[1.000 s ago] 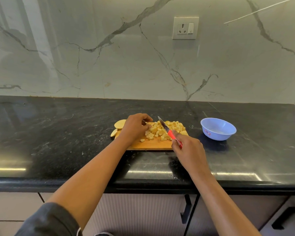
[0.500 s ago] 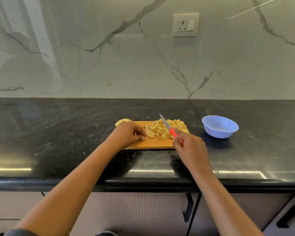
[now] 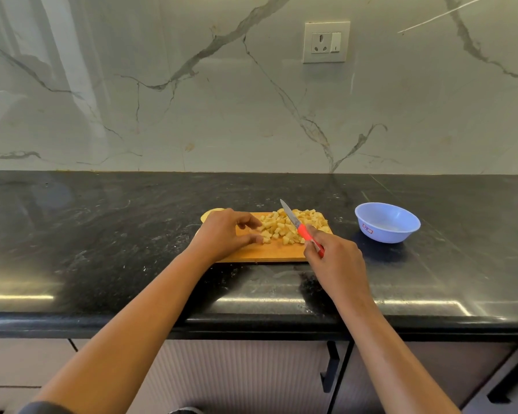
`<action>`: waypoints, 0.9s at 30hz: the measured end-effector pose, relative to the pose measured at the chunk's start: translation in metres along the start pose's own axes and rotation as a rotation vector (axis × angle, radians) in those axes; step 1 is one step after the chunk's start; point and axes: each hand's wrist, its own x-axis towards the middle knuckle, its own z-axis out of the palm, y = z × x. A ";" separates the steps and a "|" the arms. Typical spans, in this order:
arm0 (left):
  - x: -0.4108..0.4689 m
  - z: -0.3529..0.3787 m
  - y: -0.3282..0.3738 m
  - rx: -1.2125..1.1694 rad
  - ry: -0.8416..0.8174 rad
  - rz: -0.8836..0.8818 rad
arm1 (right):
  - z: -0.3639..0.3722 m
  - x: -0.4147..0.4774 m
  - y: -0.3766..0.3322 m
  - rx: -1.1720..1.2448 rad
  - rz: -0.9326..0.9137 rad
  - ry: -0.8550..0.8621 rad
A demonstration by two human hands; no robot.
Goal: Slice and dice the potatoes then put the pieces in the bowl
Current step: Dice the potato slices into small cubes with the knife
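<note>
The blue bowl (image 3: 383, 234) stands on the black counter (image 3: 102, 234), right of the wooden cutting board (image 3: 266, 252) and apart from it; its inside shows bare plastic. The diced potatoes (image 3: 281, 228) lie heaped on the board's far right part. The right hand (image 3: 335, 258) has its fingers wrapped round the red handle of the knife (image 3: 299, 227), whose long axis runs from near right to far left, tip pointing far-left above the heap. The left hand (image 3: 222, 234) rests on the board, fingers (image 3: 248, 221) loosely bent and apart, tips touching the heap's left edge. A potato slice (image 3: 213, 211) peeks out beyond it.
</note>
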 end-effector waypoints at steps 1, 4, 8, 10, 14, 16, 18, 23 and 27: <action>-0.001 0.002 0.001 0.025 -0.033 0.020 | 0.001 0.000 0.000 0.001 -0.001 0.001; 0.005 0.009 0.007 0.106 -0.034 0.043 | 0.002 0.001 0.001 0.000 -0.008 -0.001; 0.013 0.009 0.013 0.127 0.001 0.049 | 0.002 0.000 0.001 0.004 0.000 -0.005; 0.007 0.004 0.014 0.101 0.015 0.042 | 0.002 0.000 0.001 0.006 -0.005 -0.003; -0.020 -0.012 0.003 -0.020 0.240 -0.035 | 0.001 0.000 -0.001 -0.008 -0.028 -0.010; -0.034 -0.022 -0.011 -0.121 0.369 -0.172 | 0.001 0.000 -0.001 -0.034 -0.056 -0.016; -0.046 -0.032 -0.031 -0.171 0.459 -0.306 | 0.001 -0.001 -0.003 -0.081 -0.089 -0.026; -0.058 -0.039 -0.059 0.089 0.088 -0.600 | 0.006 0.000 -0.006 -0.180 -0.146 -0.047; -0.047 -0.033 -0.053 0.162 -0.034 -0.544 | 0.008 -0.001 -0.008 -0.210 -0.153 -0.067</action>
